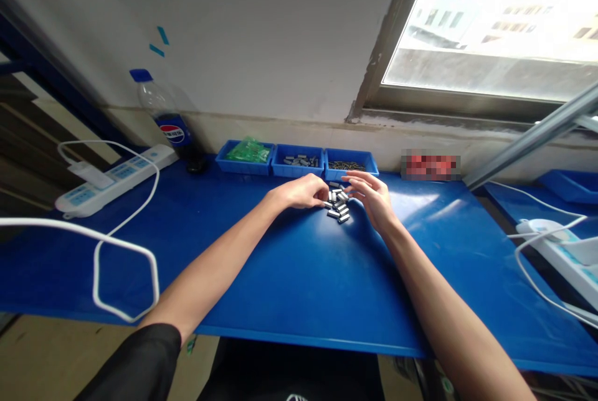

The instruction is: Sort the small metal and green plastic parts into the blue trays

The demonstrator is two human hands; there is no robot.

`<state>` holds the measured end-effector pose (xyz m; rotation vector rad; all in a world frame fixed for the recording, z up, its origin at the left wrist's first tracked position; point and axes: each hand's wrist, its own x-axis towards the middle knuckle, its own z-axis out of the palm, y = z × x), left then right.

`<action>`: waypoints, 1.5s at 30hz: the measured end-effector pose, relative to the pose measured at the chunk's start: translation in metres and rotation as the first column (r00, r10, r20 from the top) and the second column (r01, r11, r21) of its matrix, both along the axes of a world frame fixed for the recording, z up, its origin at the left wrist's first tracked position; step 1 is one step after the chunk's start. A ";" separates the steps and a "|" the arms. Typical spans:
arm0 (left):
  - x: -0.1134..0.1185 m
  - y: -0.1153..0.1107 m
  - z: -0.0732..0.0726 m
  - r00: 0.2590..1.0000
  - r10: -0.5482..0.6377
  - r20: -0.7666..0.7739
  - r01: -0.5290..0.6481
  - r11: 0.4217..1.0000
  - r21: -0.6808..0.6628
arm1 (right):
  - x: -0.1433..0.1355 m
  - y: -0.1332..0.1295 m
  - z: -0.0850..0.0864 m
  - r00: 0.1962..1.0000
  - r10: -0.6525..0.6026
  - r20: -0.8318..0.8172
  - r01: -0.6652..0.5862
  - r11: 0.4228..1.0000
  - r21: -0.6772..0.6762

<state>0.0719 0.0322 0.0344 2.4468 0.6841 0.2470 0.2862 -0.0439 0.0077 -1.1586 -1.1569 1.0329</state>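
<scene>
A loose pile of small dark and silvery metal cylinders (340,207) lies on the blue table, between my two hands. At the pile's left edge, my left hand (306,191) has its fingers curled down together, the tips against the cylinders. Whether one is pinched there is hidden. My right hand (372,197) hovers at the right side of the pile, fingers stretched out and a little apart, with its fingertips close to the cylinders. Behind the pile, a blue bin of similar cylinders (301,160) stands beside a blue bin of thin, dark metal pieces, perhaps screws (348,165).
A third blue bin (245,167) holds green plastic bags. Left of it stand a dark soda bottle (174,130) and a white power strip (121,178); a white cable (156,270) loops over the table (299,289). A slanted metal bar (527,139) rises at right, near another power strip (560,251).
</scene>
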 end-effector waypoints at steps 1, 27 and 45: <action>-0.002 0.000 0.001 1.000 0.010 0.016 -0.010 1.000 -0.020 | 0.000 0.000 -0.001 1.000 0.003 -0.006 -0.003 1.000 -0.002; -0.031 0.029 0.022 0.750 0.457 0.478 -0.396 0.889 -0.229 | 0.002 0.002 -0.007 0.979 -0.029 0.204 0.032 0.999 -0.014; -0.017 0.016 0.020 0.826 0.336 0.452 -0.341 0.937 -0.074 | 0.011 0.001 -0.010 0.735 -0.108 0.670 0.080 0.994 0.072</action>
